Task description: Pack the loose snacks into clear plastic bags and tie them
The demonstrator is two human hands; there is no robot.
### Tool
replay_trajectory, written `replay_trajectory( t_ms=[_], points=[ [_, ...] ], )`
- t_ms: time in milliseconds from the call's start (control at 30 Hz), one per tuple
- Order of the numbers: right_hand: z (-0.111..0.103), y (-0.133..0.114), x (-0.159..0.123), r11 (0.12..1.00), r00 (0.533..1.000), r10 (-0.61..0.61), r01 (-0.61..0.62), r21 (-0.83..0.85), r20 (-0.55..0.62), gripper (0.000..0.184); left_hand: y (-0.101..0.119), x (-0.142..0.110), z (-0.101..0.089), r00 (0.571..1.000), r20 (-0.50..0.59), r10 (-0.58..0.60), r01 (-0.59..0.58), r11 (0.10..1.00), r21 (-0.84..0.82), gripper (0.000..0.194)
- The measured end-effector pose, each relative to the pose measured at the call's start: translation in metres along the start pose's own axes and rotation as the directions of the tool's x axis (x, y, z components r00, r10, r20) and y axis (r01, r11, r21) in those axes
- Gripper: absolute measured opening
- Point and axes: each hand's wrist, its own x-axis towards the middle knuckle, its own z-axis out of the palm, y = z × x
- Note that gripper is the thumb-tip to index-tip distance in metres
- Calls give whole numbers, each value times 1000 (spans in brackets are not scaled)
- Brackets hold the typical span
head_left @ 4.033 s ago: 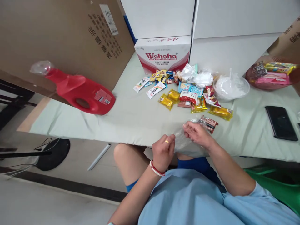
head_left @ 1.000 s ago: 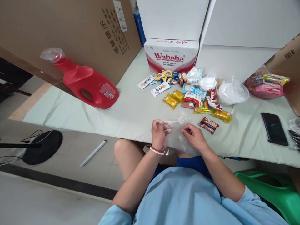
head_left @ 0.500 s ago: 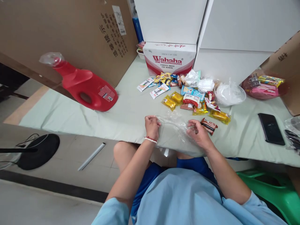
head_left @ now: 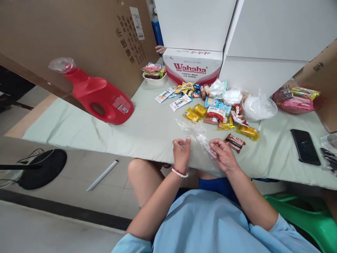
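Thin clear plastic film (head_left: 200,135), crumpled, hangs over the table's front edge area; whether it is a bag or a cover I cannot tell. My right hand (head_left: 223,154) pinches its right side between thumb and fingers. Just left of the film is my left hand (head_left: 181,153), thumb raised and apart from its curled fingers, with nothing visible in it. A brown-wrapped snack (head_left: 235,142) lies by my right hand. Beyond both hands are yellow snack packs (head_left: 191,114), a red and white packet (head_left: 216,113) and two white sachets (head_left: 180,102).
A red jug (head_left: 105,96) with plastic over its top stands left. At the back are a Wahaba-style water carton (head_left: 193,66), a white bowl of snacks (head_left: 155,80) and another person's hand (head_left: 160,49). Covered bowls (head_left: 259,107) and a phone (head_left: 305,147) are right.
My left hand has let go of the film and moved right, towards my right hand. The film has gone slack. At the back, the white snack bowl has come further into view, with another person's hand.
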Motion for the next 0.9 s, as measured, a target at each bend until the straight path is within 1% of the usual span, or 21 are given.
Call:
replay_trajectory(
  t_ms=[33,100,167,233,300,367,433,467,500,533,567,600,633,667,700,733,767,800,833,867,900],
  points=[
    [2,2,-1,1000,1000,2,-2,8,15,41,1,-4,2,996,55,-68,70,997,-31,53],
    [6,7,-2,1000,998,11,-12,8,54,39,4,-9,7,964,195,-178,204,971,-122,58],
    [7,11,-1,1000,998,3,-4,7,59,39,7,-8,10,936,297,-190,256,945,-202,55],
    [2,11,3,999,999,-35,35,14,-7,40,7,-1,7,937,311,-158,244,935,-258,46],
    [-9,7,9,995,987,-99,100,4,-128,41,7,7,0,951,278,-136,215,936,-277,40],
    [-25,4,15,986,955,-167,161,-45,-244,41,4,15,-10,962,242,-128,194,942,-273,35],
    [-39,3,18,974,923,-223,194,-120,-312,40,1,20,-20,969,205,-136,187,949,-253,31],
    [-46,5,18,966,913,-244,199,-165,-327,39,0,20,-25,976,168,-136,172,958,-228,29],
    [-51,8,18,957,908,-259,196,-214,-329,38,-2,19,-29,988,106,-109,127,976,-176,30],
    [-54,12,16,946,907,-271,188,-265,-321,37,-3,17,-32,999,24,-42,44,995,-87,33],
    [-57,16,15,932,909,-280,179,-316,-309,37,-4,12,-35,996,-58,74,-72,997,39,39],
    [-59,20,13,917,912,-285,170,-362,-294,36,-5,7,-37,967,-111,227,-204,961,188,42],
    [-60,24,12,901,916,-288,162,-401,-278,36,-5,1,-38,916,-100,389,-338,881,329,42],
    [-60,26,11,887,920,-290,155,-434,-263,36,-5,-4,-37,855,-12,519,-466,776,425,37],
    [-59,28,10,874,924,-291,150,-462,-250,36,-4,-9,-36,794,131,594,-581,677,452,30],
    [-58,29,9,863,928,-290,147,-484,-235,35,-3,-12,-33,726,304,617,-683,594,425,23],
    [-57,28,9,852,932,-289,146,-503,-220,35,-1,-13,-29,645,473,600,-763,534,364,19],
    [-56,26,9,842,936,-288,146,-520,-203,34,2,-12,-24,568,604,559,-813,497,303,18],
    [-55,24,8,831,939,-288,147,-537,-188,34,5,-8,-18,523,678,516,-833,478,279,18],
    [-56,22,7,818,940,-289,145,-557,-180,33,8,-2,-13,528,697,485,-830,467,304,20],
    [-58,19,6,802,939,-294,142,-580,-177,33,11,5,-8,574,674,464,-807,458,372,22]
  ],
)
